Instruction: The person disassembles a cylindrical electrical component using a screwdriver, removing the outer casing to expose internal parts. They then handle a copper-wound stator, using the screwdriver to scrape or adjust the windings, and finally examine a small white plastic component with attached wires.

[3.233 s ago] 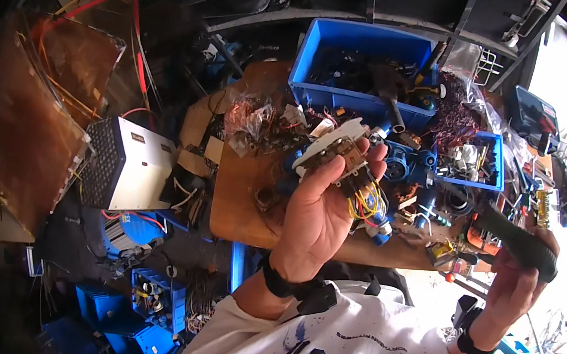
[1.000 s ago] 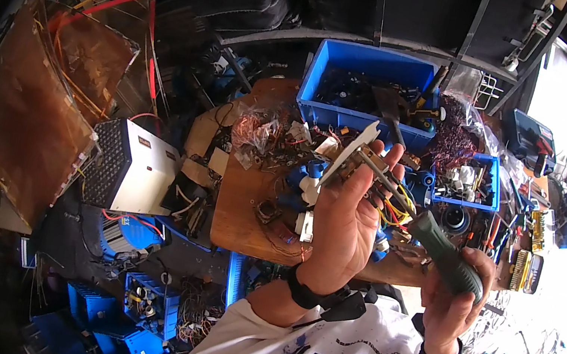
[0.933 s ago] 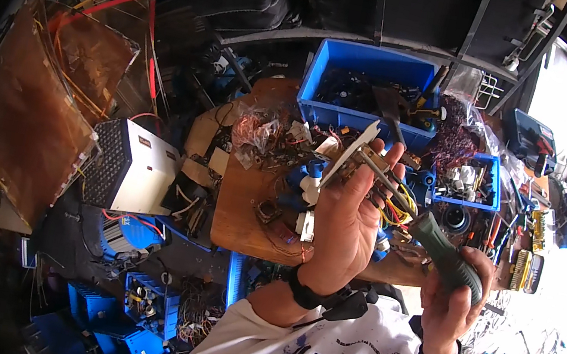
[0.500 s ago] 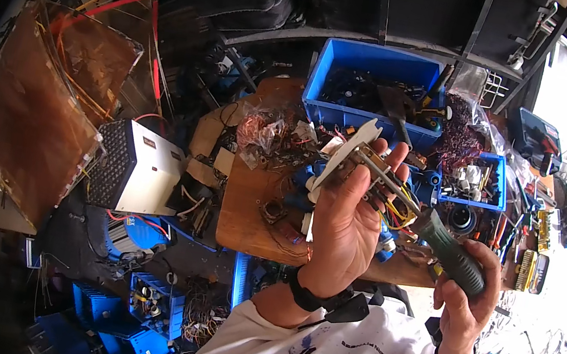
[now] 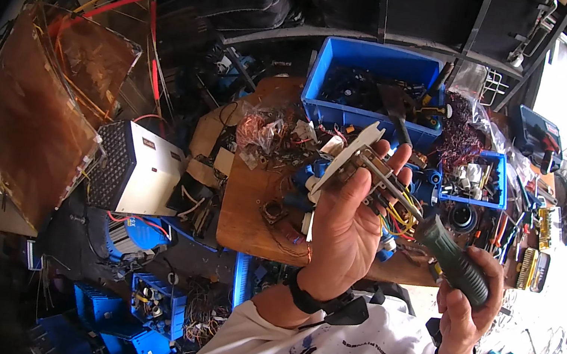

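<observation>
Above the bench, my left hand is closed round a small assembly with a white disc-like plate, a metal frame and several yellow and dark wires. The thumb presses on its near side. My right hand grips the lower end of a screwdriver with a thick dark green handle. Its shaft points up and left along the assembly's metal frame. Whether the tip touches a screw is hidden among the parts and fingers.
The wooden bench carries a large blue bin with dark parts and a hammer-like tool, a smaller blue tray, and a bag of copper-coloured wire. A white-and-black metal box stands left; blue crates lie below.
The screwdriver handle and my right hand have shifted slightly down and to the right. My left hand and the assembly stay almost in place.
</observation>
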A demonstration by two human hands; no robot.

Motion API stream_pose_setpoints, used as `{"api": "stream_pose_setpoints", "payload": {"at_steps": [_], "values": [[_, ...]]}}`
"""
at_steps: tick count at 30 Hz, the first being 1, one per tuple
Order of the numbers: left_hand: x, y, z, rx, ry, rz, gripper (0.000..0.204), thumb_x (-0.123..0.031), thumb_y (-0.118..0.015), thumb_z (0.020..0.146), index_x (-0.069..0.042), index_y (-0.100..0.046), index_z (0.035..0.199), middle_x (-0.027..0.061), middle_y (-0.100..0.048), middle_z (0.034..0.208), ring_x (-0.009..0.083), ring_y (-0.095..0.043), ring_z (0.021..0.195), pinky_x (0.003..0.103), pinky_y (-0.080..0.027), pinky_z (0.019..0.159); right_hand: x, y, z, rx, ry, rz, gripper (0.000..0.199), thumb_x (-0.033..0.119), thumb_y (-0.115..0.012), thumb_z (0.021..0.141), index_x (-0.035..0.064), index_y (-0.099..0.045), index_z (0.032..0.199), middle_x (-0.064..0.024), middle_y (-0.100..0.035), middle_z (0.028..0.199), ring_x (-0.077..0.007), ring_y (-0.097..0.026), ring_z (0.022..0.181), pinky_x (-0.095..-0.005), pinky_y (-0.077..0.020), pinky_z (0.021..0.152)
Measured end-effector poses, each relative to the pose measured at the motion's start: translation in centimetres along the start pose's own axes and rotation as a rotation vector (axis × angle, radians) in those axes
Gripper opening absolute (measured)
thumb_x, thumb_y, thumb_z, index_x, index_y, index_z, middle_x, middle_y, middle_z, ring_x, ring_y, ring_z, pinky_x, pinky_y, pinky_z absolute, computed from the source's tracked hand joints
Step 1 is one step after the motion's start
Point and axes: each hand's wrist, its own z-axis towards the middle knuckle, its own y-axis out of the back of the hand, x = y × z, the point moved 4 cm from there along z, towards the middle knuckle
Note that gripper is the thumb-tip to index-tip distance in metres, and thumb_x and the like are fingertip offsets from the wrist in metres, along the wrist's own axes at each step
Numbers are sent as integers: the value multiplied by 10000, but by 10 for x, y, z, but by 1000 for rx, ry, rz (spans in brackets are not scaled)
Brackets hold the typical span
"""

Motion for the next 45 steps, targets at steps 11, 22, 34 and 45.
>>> {"api": "stream_pose_setpoints", "payload": {"at_steps": [11,22,34,45], "values": [[0,-2,1,2,-18,-6,382,-87,-512,967,7,-428,1328,125,-533,1270,335,-491,1252,417,-451,1037,-2,0,0,-4,-20,25,605,294,-741,806,-54,-492,1234,-106,-567,1110,-129,-567,930,-250,-448,818],[3,-1,0,11,1,-9,403,-95,-523,962,18,-413,1333,132,-501,1297,338,-471,1268,428,-431,1052,-1,0,0,-3,-23,99,626,297,-758,799,-49,-478,1239,-100,-587,1078,-90,-553,793,-211,-447,699],[5,-3,-1,35,-1,38,376,-78,-510,964,24,-424,1317,134,-488,1304,330,-473,1266,428,-421,1060,8,-7,2,-76,-77,221,678,337,-758,779,-41,-444,1246,-72,-602,866,-27,-440,499,-139,-319,435],[6,-2,-4,28,7,27,350,-67,-508,965,-1,-425,1299,140,-482,1314,345,-473,1265,443,-428,1056,8,-1,-2,-27,-118,320,626,280,-723,832,-65,-422,1259,-137,-607,1025,-64,-586,715,-144,-475,579]]}}
